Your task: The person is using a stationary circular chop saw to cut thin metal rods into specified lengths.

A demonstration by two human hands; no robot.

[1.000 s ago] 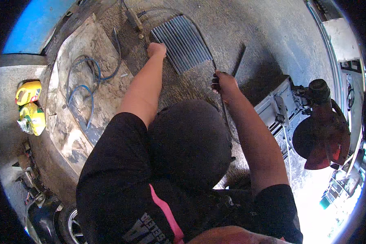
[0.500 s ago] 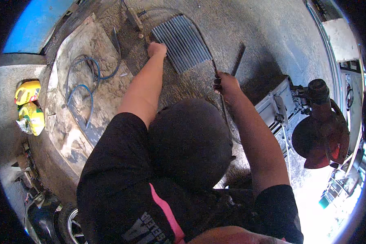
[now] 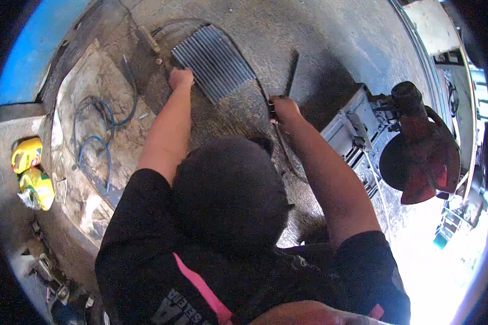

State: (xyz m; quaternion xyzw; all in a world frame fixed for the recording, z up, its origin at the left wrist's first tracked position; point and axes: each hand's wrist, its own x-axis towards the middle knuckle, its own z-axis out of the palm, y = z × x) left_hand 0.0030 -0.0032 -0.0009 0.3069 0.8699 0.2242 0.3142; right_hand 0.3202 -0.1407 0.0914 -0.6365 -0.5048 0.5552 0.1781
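A row of grey metal bars or tubes (image 3: pixel 214 62) lies side by side on the floor ahead, forming a ribbed slab. At its left edge is my left hand (image 3: pixel 181 79), fingers curled closed; whatever they hold is hidden. My right hand (image 3: pixel 285 110) is closed around a dark cable (image 3: pixel 257 81) off the slab's lower right corner. This cable loops over the slab's far side, passes down its right edge and runs on below my hand. Dark fittings show at my fingers, too small to tell.
A dark flat bar (image 3: pixel 293 73) lies beyond my right hand. Farther right stands a machine with a round guard (image 3: pixel 417 162), perhaps a cut-off saw. On the left, a blue hose (image 3: pixel 111 116) coils over a stained sheet (image 3: pixel 73 127), beside a yellow jug (image 3: pixel 27 154) and yellow bag (image 3: pixel 37 187).
The whole view has shifted, so the scene sits farther left in the picture. Both hands stay at about the same places beside the metal bars.
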